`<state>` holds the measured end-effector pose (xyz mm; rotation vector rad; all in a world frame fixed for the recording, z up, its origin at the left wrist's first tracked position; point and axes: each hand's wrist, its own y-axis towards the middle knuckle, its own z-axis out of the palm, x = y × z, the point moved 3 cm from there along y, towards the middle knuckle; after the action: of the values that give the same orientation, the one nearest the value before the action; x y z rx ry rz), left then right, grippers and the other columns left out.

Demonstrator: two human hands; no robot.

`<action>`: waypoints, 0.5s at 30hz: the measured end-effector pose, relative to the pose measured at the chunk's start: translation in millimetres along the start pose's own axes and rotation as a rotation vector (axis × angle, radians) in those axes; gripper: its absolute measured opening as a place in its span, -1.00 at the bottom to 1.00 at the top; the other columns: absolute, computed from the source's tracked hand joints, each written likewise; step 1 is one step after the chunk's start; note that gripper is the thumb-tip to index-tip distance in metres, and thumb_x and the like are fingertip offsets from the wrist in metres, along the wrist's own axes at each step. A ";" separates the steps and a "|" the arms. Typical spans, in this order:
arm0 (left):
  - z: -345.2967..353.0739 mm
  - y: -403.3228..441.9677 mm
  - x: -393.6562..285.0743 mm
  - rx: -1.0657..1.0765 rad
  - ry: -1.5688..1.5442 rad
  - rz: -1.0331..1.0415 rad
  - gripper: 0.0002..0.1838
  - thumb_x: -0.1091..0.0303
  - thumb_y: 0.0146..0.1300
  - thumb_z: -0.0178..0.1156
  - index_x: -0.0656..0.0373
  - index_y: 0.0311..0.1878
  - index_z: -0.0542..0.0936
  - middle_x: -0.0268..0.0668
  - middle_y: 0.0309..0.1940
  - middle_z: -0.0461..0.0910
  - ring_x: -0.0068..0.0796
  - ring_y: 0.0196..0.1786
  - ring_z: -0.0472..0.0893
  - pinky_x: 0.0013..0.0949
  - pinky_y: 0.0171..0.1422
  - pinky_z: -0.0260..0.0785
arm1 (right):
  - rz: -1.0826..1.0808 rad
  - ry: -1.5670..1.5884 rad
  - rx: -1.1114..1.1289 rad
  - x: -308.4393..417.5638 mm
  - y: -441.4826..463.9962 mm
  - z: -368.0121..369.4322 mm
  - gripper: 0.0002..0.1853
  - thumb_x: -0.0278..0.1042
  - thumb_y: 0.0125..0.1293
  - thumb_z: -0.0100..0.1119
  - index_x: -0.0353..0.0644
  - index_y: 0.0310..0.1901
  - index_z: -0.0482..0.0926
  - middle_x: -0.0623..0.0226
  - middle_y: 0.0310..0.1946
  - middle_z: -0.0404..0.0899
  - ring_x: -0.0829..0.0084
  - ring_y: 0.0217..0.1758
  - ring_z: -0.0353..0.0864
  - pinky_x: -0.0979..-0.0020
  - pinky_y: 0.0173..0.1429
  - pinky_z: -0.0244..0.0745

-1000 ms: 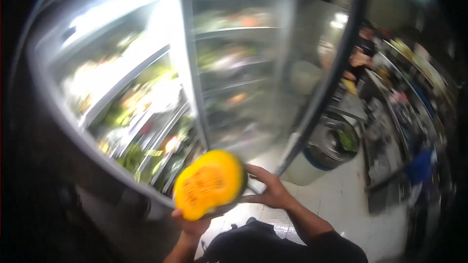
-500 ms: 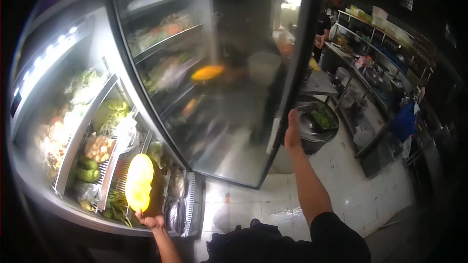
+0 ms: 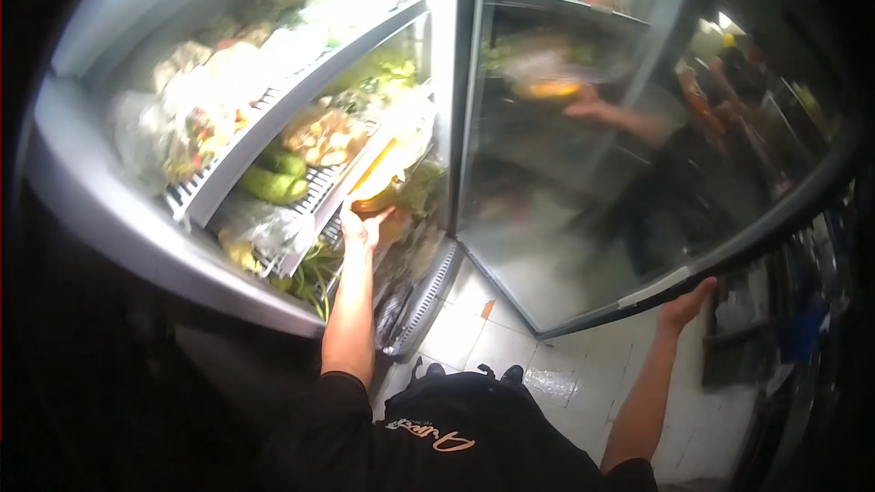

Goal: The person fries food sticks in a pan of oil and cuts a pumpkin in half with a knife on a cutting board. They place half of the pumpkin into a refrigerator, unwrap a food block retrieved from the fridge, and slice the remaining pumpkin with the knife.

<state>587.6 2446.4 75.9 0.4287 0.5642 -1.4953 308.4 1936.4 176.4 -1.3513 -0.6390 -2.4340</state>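
While the head view is all I have to work from, it gives me a decent look: there's the left hand (image 3: 361, 228), stretched into the lit refrigerator (image 3: 118, 210), clamped on the near end of a cut squash (image 3: 372, 187). It's up against the slanting rail (image 3: 324, 218) of a lower shelf; whether that rail carries any weight, I can't tell through the glare. Just to the left sit smooth green vegetables (image 3: 275, 180), with a bagged bundle of pale produce (image 3: 324, 135) beyond. Now, handling: I'd call this piece heavy for one hand, stiff all through, with a firm rind that shouldn't dent. That exposed yellow face looks moist, so I'd expect it to be slick, and its cut edge could chip or bruise. Best hold, to my mind, is low on the rind, palm beneath, thumb kept light at the edge, and nearer the middle than this end grip, which lets the far end sag. Direction next: the long axis runs away from me, deeper into the cabinet and slanting right, near end in the palm, far end among the produce; the cut face looks turned upward and left, rind underneath. Over on the right, the other hand (image 3: 685, 303) is at the outer edge of the open glass door (image 3: 547, 246), its finger curl unreadable from here.
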 end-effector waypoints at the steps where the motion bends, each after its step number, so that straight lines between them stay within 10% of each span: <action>1: -17.1 14.2 1.6 0.010 0.007 -0.006 -0.38 0.05 0.15 0.11 0.19 0.21 0.28 -0.10 0.19 0.29 -0.08 0.22 0.30 0.11 0.22 0.29 | 0.014 0.028 0.029 -4.4 -6.6 -7.6 -0.21 0.30 0.30 -0.19 -0.28 0.28 0.14 0.20 0.23 0.24 0.31 0.26 0.24 0.31 0.36 0.08; 2: -33.7 31.9 7.4 0.023 0.021 -0.009 -0.41 0.07 0.18 0.10 0.20 0.21 0.30 -0.10 0.19 0.31 -0.11 0.21 0.32 0.08 0.21 0.31 | 0.014 -0.016 0.150 -28.7 -0.9 -43.7 -0.29 0.22 0.36 -0.22 -0.29 0.27 0.17 0.17 0.21 0.26 0.31 0.24 0.28 0.32 0.35 0.10; 4: -70.7 78.8 25.8 0.069 0.077 -0.007 -0.46 0.10 0.23 0.07 0.22 0.19 0.33 -0.11 0.18 0.33 -0.16 0.18 0.36 0.04 0.19 0.35 | -0.846 -1.076 -0.025 -126.2 -3.1 -132.8 -0.42 0.00 0.45 -0.28 -0.35 0.26 0.18 0.08 0.24 0.22 0.28 0.28 0.20 0.31 0.35 0.07; 7: -159.9 173.2 48.1 0.120 0.194 0.127 -0.54 0.15 0.31 0.02 0.24 0.17 0.38 -0.12 0.17 0.37 -0.24 0.14 0.41 -0.03 0.15 0.42 | -0.420 -0.603 -0.064 -17.9 -80.4 -12.5 -0.42 0.06 0.43 -0.24 -0.37 0.17 0.26 0.12 0.09 0.32 0.26 0.12 0.30 0.36 0.24 0.15; 8: -127.0 147.3 43.0 -0.011 0.158 0.132 -0.49 0.10 0.37 -0.14 0.13 0.30 0.21 -0.18 0.32 0.14 -0.18 0.28 0.24 0.13 0.23 0.33 | -0.346 -0.372 0.022 16.0 -99.7 20.1 -0.40 0.12 0.40 -0.23 -0.35 0.12 0.31 0.16 -0.01 0.37 0.30 0.03 0.34 0.38 0.17 0.20; 12: 25.2 0.9 15.5 -0.408 0.292 0.152 -0.52 0.22 0.32 -0.05 0.19 0.26 0.27 -0.22 0.21 0.28 -0.26 0.19 0.35 -0.05 0.24 0.30 | -0.387 -0.432 0.047 35.2 -135.3 38.3 -0.31 0.36 0.23 -0.10 -0.24 -0.01 0.35 0.34 -0.22 0.37 0.50 -0.17 0.32 0.47 -0.06 0.26; 15: -30.0 -18.6 70.6 -0.084 0.591 0.300 -0.49 0.17 0.32 0.00 0.18 0.27 0.26 -0.14 0.22 0.26 -0.28 0.19 0.35 -0.25 0.18 0.28 | -0.241 -0.214 0.151 36.7 -158.0 47.4 -0.35 0.28 0.12 0.15 -0.20 -0.06 0.36 0.40 -0.28 0.38 0.54 -0.23 0.32 0.49 -0.11 0.28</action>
<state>565.6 2406.6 11.4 0.8608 0.9747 -1.0429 253.1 2095.4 191.7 -1.5635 -1.0734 -2.3769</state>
